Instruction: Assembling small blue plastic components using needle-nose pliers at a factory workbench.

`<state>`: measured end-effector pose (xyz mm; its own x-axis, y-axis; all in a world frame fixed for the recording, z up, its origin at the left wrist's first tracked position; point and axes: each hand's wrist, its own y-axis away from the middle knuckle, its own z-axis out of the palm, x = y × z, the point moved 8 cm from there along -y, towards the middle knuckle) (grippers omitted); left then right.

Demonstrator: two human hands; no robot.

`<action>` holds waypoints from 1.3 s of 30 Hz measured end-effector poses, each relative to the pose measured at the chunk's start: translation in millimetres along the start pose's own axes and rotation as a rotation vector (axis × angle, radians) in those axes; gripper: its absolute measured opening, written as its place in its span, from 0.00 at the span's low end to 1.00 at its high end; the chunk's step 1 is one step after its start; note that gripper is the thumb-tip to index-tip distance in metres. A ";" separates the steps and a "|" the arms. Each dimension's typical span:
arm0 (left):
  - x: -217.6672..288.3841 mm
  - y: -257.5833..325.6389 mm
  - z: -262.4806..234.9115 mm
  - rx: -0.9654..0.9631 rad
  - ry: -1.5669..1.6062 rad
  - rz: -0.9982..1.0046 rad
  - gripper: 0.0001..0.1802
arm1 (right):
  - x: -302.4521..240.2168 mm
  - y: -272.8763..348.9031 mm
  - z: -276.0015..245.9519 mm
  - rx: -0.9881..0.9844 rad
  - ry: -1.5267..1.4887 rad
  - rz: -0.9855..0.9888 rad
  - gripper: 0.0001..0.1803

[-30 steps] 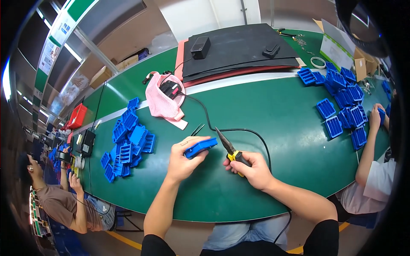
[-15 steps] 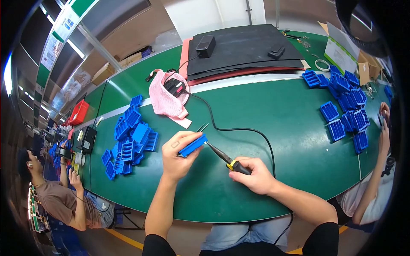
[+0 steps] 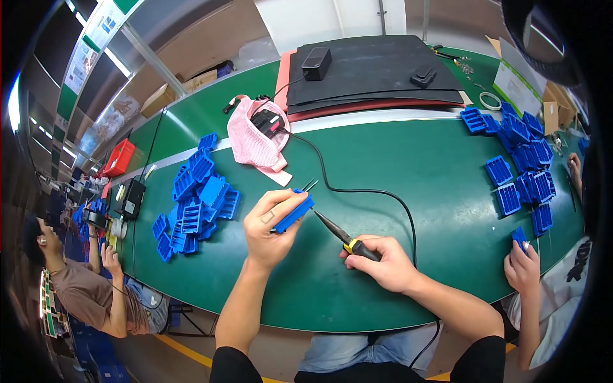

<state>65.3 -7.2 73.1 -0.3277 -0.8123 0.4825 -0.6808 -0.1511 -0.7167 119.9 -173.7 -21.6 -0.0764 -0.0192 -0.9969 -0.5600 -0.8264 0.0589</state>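
My left hand grips a blue plastic slotted holder, tilted above the green table. Two thin metal prongs stick out past its fingers; whether they belong to the holder or to a separate tool is unclear. In my right hand are long-nose pliers with black and yellow handles. Their narrow tip points at the holder's right end and sits very close to it; I cannot tell if they touch. The holder's inner side is mostly hidden by my fingers.
Piles of blue holders lie left and right. Beyond my hands are a pink cloth pouch, a black cable and black sheets. One person sits at left; another's hand holds a blue piece at right.
The view has shifted slightly. My hands keep nearly the same pose, with the plier tip still by the holder's end. At right, the other person's hand has come nearer with a blue piece.
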 end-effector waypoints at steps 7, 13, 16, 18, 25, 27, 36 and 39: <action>2.1 0.0 1.2 -0.001 0.001 0.037 0.23 | -1.8 0.1 -0.8 0.024 -0.019 -0.051 0.08; 2.2 0.5 3.0 -0.010 -0.001 0.028 0.23 | 1.3 -0.4 -1.5 0.042 -0.031 -0.050 0.08; 3.4 1.1 3.2 -0.013 -0.004 0.042 0.23 | 3.2 -1.2 -1.0 0.046 -0.027 -0.045 0.09; 3.0 1.5 5.0 -0.022 0.016 0.037 0.22 | 2.9 -1.0 -2.2 0.053 -0.006 -0.046 0.10; 3.1 1.5 6.4 -0.030 0.005 0.030 0.22 | -3.4 0.0 -2.2 0.047 0.063 -0.062 0.10; 0.8 2.0 5.6 -0.017 0.011 0.004 0.22 | -4.6 -0.6 -1.7 0.060 0.071 -0.078 0.10; 0.7 -0.1 5.0 -0.007 0.016 -0.045 0.16 | -8.6 1.1 1.0 0.066 0.091 -0.029 0.10; -1.7 1.3 6.3 -0.008 0.017 -0.063 0.16 | -7.1 2.4 0.6 0.080 0.109 0.020 0.11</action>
<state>69.0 -9.5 68.2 -0.2944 -0.7918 0.5351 -0.7056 -0.1975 -0.6805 118.5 -175.2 -14.4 -0.0008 -0.1000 -0.9950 -0.6235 -0.7778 0.0787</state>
